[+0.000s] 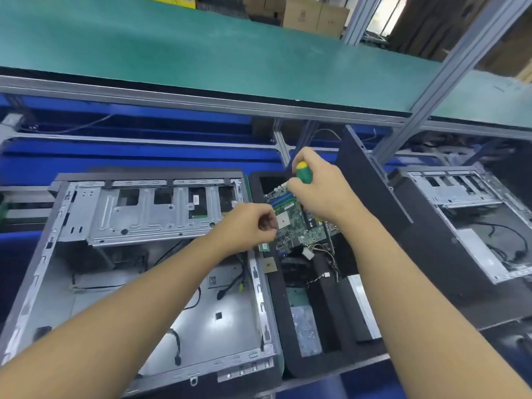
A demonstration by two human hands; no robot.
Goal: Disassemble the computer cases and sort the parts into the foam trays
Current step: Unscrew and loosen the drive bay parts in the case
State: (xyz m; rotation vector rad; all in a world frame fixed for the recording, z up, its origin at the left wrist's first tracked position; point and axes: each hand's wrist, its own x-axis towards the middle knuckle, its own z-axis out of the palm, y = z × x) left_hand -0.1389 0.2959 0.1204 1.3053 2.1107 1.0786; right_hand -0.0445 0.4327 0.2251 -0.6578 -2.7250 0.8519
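Observation:
An opened grey computer case [138, 277] lies on its side at the left, with loose black cables inside. To its right stands a black foam tray [276, 298]. A green motherboard [299, 226] lies in the tray's far compartment. My right hand [319, 188] grips a green and yellow screwdriver [302, 172] above the board. My left hand [247, 226] hovers at the board's left edge with fingers curled; what it pinches is too small to make out. Metal plates [306, 329] and wired parts [319, 254] fill nearer compartments.
A second opened case [472, 220] lies at the right on black foam. A dark side panel [371, 180] leans between the tray and that case. An aluminium frame post [426, 96] rises to a green shelf [201, 53] overhead. Blue bins line the back.

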